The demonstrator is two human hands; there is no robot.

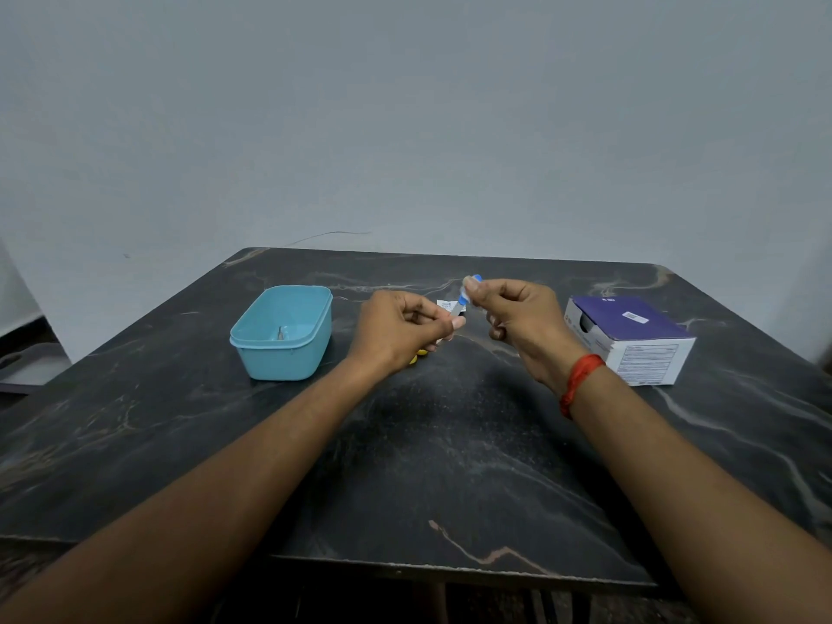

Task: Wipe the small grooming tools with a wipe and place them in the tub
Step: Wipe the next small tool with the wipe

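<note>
Hands hold a blue tool (463, 298) above the table (450, 466).
The right hand (517, 322) pinches its top, the left hand (396, 331) its lower end; the tub (310, 353), left, holds a metal piece (280, 333).

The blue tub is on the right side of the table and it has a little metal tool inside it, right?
Not quite. The head view shows the blue tub on the left side of the table, not the right. The purple and white box is the thing on the right. The little metal tool does lie inside the tub.
</note>
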